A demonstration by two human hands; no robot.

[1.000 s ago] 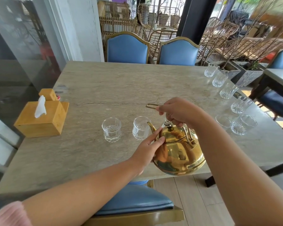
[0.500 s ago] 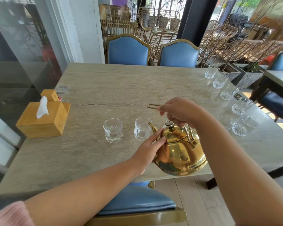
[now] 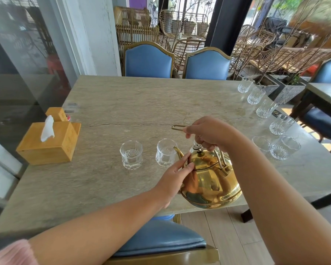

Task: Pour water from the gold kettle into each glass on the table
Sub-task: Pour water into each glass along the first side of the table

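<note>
Right hand [image 3: 208,133] grips the kettle [image 3: 210,180] by its handle at the table's [image 3: 122,104] near edge; left hand [image 3: 177,174], fingers extended, steadies its side. Spout points left at the adjacent glass [image 3: 165,152], rim nearly touching; next glass [image 3: 131,154] sits further left.

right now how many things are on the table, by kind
glasses: 8, two by the spout, six along the right edge
gold kettle: 1
wooden tissue box: 1
total: 10
</note>
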